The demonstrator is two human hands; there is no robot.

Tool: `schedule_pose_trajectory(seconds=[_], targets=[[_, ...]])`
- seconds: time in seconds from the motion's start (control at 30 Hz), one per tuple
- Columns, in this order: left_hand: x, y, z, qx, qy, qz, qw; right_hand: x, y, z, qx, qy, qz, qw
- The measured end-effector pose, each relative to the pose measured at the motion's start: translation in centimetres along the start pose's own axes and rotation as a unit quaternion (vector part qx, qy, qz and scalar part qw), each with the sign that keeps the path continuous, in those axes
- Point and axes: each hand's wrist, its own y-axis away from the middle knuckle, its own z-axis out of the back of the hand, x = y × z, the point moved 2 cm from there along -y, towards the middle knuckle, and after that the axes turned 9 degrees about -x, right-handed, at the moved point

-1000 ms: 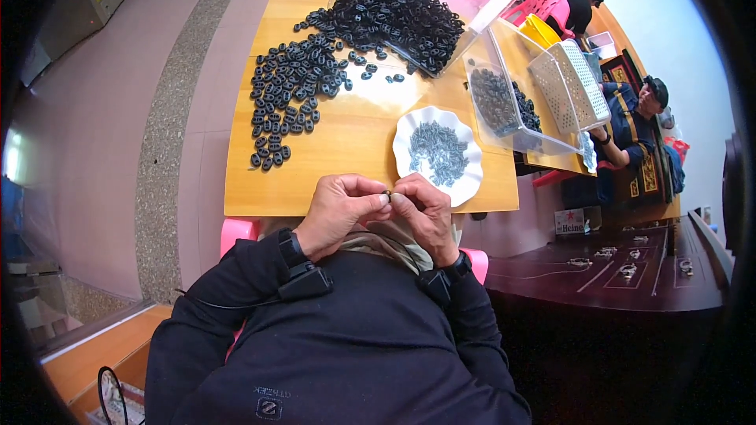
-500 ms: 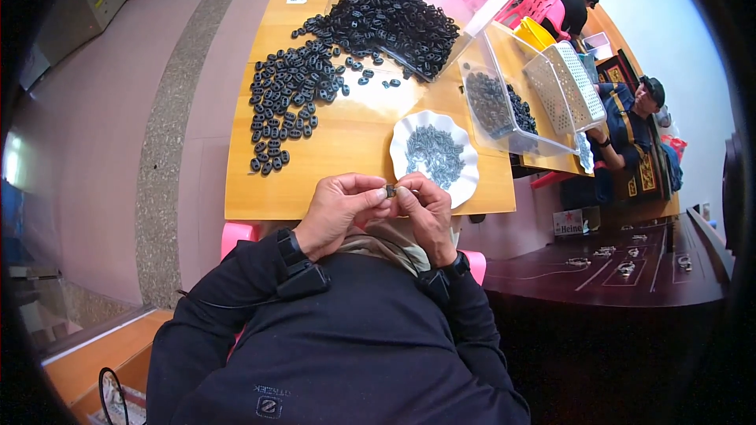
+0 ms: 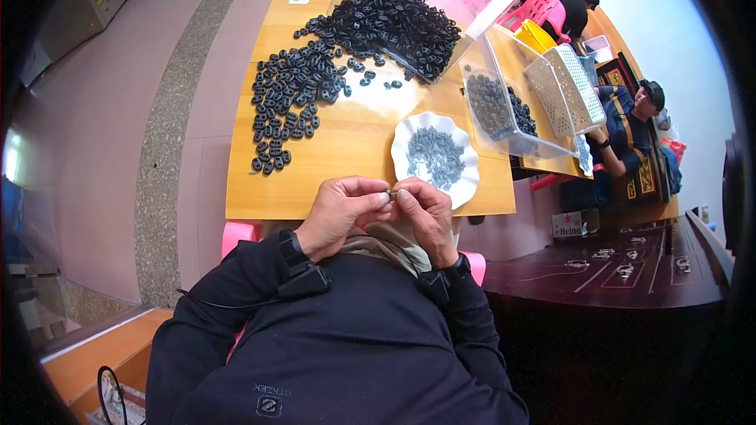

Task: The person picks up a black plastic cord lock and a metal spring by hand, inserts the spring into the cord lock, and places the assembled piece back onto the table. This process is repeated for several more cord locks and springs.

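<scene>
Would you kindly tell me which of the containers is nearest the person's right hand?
It is the wavy-rimmed white plate, holding small greyish pieces, just beyond the right hand; the clear bins and white perforated basket are farther off.

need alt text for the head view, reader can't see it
A person's left hand and right hand pinch a tiny dark piece between them at a wooden table. On it are heaped black oval two-holed pieces and a white wavy-rimmed plate of small grey parts.

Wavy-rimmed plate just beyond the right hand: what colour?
White; the plate shows best in the head view.
</scene>
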Motion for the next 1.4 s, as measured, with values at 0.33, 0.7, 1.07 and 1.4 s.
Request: schedule_pose_trajectory(seconds=[0.33, 0.7, 1.07, 1.4], targets=[[0.2, 0.2, 0.0, 0.005, -0.028, -0.014, 1.000, -0.2, 0.2, -0.3, 0.005, -0.069, -0.055, 0.996], [0.5, -0.1, 0.1, 0.000, -0.019, -0.046, 0.999, -1.1, 0.2, -0.5, -0.007, -0.058, -0.030, 0.998], [0.1, 0.2, -0.2, 0.008, 0.021, -0.050, 0.998, 0.2, 0.1, -0.9, -0.035, -0.032, -0.060, 0.997], [-0.2, -0.2, 0.9, -0.068, 0.030, -0.064, 0.995, 5.6, -7.5, -1.2, 0.066, 0.240, 0.033, 0.968]])
